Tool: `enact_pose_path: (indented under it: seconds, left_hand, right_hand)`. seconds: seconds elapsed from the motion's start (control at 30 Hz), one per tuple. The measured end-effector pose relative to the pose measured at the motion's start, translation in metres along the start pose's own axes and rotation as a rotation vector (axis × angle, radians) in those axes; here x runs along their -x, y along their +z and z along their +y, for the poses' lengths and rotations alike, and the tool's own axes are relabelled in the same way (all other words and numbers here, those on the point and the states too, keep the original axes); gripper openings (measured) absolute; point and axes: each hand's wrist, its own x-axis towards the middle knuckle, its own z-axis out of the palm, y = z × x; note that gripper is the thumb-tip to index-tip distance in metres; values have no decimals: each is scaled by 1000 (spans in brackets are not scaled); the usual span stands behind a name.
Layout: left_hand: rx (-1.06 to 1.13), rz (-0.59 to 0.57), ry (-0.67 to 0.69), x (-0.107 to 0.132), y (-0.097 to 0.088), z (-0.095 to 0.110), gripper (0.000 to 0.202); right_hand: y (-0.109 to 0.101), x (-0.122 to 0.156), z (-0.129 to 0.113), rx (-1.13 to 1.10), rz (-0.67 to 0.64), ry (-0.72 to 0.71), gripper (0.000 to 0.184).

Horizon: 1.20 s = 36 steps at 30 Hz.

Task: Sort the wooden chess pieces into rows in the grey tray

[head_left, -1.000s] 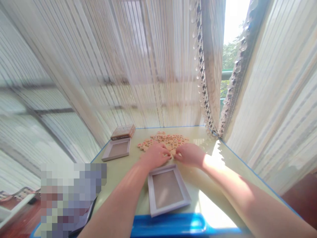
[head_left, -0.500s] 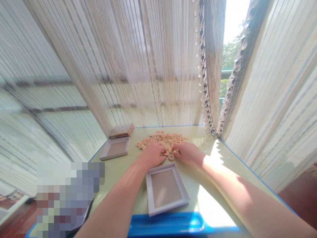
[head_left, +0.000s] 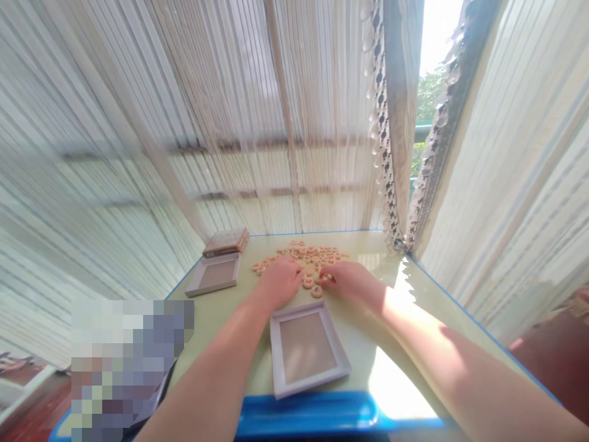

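Round wooden Chinese chess pieces (head_left: 317, 253) with red and black characters lie in a loose heap at the middle of the table. My left hand (head_left: 281, 281) rests low over the left front side of the heap, its fingers loosely bent and apart, with nothing visible in them. At the right front side, my right hand (head_left: 347, 279) pinches a chess piece between thumb and fingertips, which partly cover it. Between the hands lie a red-marked piece (head_left: 308, 283) and a black-marked piece (head_left: 316, 291). Just in front stands a shallow white box half (head_left: 276, 353).
Another shallow white box part (head_left: 196, 288) sits at the left back, with a flat box (head_left: 225, 242) behind it. The table (head_left: 359, 331) has a blue edge and a blue tray-like groove (head_left: 308, 414) in front. String curtains (head_left: 239, 123) hang behind. A blurred patch covers the left front.
My left hand has drawn slightly back left from the pieces between the hands, and the red-marked piece now shows. My right hand stays almost in place. The view has shifted slightly.
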Motion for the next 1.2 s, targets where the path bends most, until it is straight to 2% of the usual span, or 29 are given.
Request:
enact_pose_path:
  seconds: [0.2,0.3,0.43,0.57,0.73,0.9,1.03,1.2]
  left_hand:
    - [5,-38,44,0,4,-1,25]
    - [-20,-20,-3,-2,7,1,28]
    - [-29,-4,-32,-4,5,4,28]
    - [-25,0,-23,-5,7,5,29]
    - [-15,22,-51,-4,10,3,27]
    - [12,8,-69,-4,10,0,27]
    - [46,-13,-48,-6,10,-1,24]
    - [41,-18,-22,-6,8,-1,25]
  right_hand:
    - [7,-6,1,-29,35,3,28]
    - [8,-7,-2,-38,45,-12,26]
    - [6,-5,-5,-47,48,-29,35]
    - [4,-4,-7,-55,34,43,36]
    - [-4,-2,-5,-89,60,156,28]
    - [-20,1,6,-26,-51,273,23]
    - [-23,1,14,-30,-149,256,25]
    - [-13,-2,15,-71,-60,231,25]
